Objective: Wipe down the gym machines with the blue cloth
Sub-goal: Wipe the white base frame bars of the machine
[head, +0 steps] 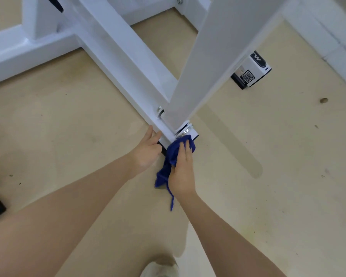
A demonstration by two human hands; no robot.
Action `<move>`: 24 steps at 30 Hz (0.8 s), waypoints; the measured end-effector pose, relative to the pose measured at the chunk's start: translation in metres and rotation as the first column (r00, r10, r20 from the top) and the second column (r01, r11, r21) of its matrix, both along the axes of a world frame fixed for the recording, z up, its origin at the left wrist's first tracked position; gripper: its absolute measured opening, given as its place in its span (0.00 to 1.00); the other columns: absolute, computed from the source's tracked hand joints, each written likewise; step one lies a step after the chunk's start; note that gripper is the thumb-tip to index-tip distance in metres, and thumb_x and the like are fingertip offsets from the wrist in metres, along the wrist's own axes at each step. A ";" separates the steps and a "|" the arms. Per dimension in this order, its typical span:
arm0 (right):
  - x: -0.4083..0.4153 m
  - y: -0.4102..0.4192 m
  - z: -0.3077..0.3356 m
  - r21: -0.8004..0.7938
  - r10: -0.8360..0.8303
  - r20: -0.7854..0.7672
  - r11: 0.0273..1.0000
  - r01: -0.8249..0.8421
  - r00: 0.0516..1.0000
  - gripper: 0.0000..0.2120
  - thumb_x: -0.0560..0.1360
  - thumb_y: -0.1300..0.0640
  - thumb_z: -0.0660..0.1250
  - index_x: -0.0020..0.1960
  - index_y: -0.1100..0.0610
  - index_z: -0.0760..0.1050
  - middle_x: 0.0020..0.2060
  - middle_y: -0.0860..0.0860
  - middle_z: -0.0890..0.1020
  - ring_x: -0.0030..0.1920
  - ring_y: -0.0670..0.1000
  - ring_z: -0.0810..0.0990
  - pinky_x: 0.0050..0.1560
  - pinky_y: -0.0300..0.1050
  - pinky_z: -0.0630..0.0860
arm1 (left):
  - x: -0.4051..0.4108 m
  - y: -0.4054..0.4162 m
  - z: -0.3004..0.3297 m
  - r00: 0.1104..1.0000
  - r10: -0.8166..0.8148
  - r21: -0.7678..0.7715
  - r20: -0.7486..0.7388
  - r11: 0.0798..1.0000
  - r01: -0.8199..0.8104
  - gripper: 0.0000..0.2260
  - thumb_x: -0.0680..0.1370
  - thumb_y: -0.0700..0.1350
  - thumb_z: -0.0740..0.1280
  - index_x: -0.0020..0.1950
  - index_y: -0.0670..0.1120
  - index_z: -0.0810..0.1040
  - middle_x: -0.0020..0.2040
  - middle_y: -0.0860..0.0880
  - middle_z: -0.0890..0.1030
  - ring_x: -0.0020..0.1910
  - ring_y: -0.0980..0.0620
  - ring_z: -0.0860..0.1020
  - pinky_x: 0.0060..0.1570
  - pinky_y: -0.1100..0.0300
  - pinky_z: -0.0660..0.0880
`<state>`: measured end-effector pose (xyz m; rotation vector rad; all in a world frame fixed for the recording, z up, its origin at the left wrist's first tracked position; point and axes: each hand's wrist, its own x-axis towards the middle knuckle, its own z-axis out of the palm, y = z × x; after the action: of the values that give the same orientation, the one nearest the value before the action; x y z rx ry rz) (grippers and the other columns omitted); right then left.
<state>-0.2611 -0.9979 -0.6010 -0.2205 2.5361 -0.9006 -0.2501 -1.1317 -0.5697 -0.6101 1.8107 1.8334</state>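
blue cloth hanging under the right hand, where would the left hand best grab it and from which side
Probably the loose lower fold of the crumpled blue terry cloth, coming from the left. The right hand presses the upper bunch against the end of the white metal floor beam, while the tail hangs free on the left hand side, unobstructed.

Bare floor (248,196) lies open to the right of the right hand (182,172). Just ahead of it, the upright post (214,62) and bolted joint (185,130) block the way. The base beam (118,56) runs ahead of the left hand (148,150), with open floor to its left.
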 end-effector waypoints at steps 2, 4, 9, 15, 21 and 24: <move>-0.021 0.007 0.004 0.007 0.019 -0.019 1.000 -0.019 1.000 0.33 0.74 0.73 0.55 0.76 0.61 0.49 0.77 0.51 0.47 0.76 0.49 0.46 0.66 0.29 0.45 | -0.003 0.001 -0.002 1.000 0.005 0.015 0.022 1.000 -0.005 0.28 0.78 0.34 0.50 0.77 0.51 0.52 0.76 0.60 0.40 0.75 0.59 0.44 0.69 0.62 0.50; -0.037 0.009 0.003 0.037 -0.024 -0.030 0.999 0.025 0.999 0.34 0.73 0.74 0.57 0.76 0.63 0.50 0.77 0.51 0.49 0.76 0.49 0.46 0.67 0.30 0.46 | -0.004 0.002 -0.002 0.999 0.009 0.004 0.052 1.000 -0.009 0.29 0.77 0.35 0.50 0.77 0.52 0.52 0.76 0.61 0.43 0.75 0.60 0.45 0.71 0.60 0.48; 0.006 0.010 -0.009 0.256 0.258 -0.145 0.942 -0.216 0.955 0.35 0.70 0.70 0.68 0.74 0.63 0.58 0.75 0.56 0.58 0.75 0.55 0.55 0.72 0.48 0.60 | -0.006 0.001 -0.003 0.992 0.052 0.078 0.111 0.995 -0.061 0.33 0.68 0.43 0.59 0.74 0.55 0.59 0.74 0.54 0.62 0.72 0.54 0.61 0.72 0.55 0.54; 0.001 0.013 -0.034 0.659 0.756 -0.383 0.626 -0.417 0.531 0.24 0.66 0.65 0.69 0.62 0.62 0.76 0.60 0.56 0.79 0.62 0.55 0.77 0.67 0.51 0.66 | -0.012 -0.013 -0.004 0.967 0.228 0.208 0.115 0.946 -0.248 0.19 0.81 0.41 0.52 0.73 0.45 0.61 0.71 0.51 0.66 0.71 0.55 0.61 0.71 0.60 0.54; -0.033 -0.022 -0.021 0.929 0.949 0.009 0.108 -0.354 0.314 0.26 0.79 0.56 0.55 0.75 0.62 0.56 0.74 0.56 0.62 0.74 0.53 0.58 0.74 0.47 0.49 | -0.017 -0.032 0.003 0.952 0.297 0.231 0.077 0.923 -0.307 0.21 0.81 0.37 0.49 0.75 0.43 0.58 0.74 0.49 0.62 0.74 0.56 0.58 0.65 0.68 0.53; -0.031 -0.004 -0.008 0.940 0.930 0.069 0.060 -0.336 0.361 0.29 0.73 0.50 0.65 0.72 0.57 0.66 0.69 0.54 0.70 0.71 0.51 0.66 0.73 0.47 0.56 | -0.018 -0.041 0.007 0.979 0.202 0.171 0.039 0.963 -0.206 0.21 0.82 0.38 0.48 0.75 0.45 0.56 0.75 0.51 0.59 0.74 0.54 0.55 0.73 0.61 0.46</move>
<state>-0.2917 -1.0022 -0.6091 -1.4550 2.4026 1.0994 -0.2685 -1.1731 -0.5629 -0.7703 1.6005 2.0859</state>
